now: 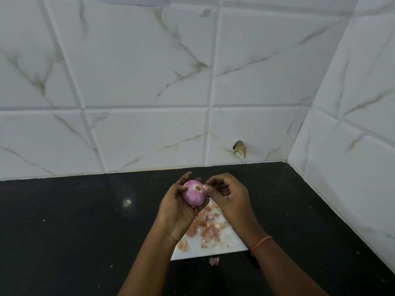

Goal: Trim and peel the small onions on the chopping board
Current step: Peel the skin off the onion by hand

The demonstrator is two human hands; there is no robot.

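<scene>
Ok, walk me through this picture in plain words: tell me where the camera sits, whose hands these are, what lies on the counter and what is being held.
There is one picture, taken by a wide-angle camera worn on a person's head, looking forward and down. No machine is involved; the two arms reaching in from the bottom are that person's own.

The left hand cups a small purple onion, its trimmed brownish end facing the camera. The right hand, with an orange thread at the wrist, has its fingertips at the onion's edge, seemingly picking at the skin.

Below the hands lies a white chopping board on a black countertop, with onion peels scattered over it. One scrap lies just off the board. Behind is a white marbled tile wall.
</scene>
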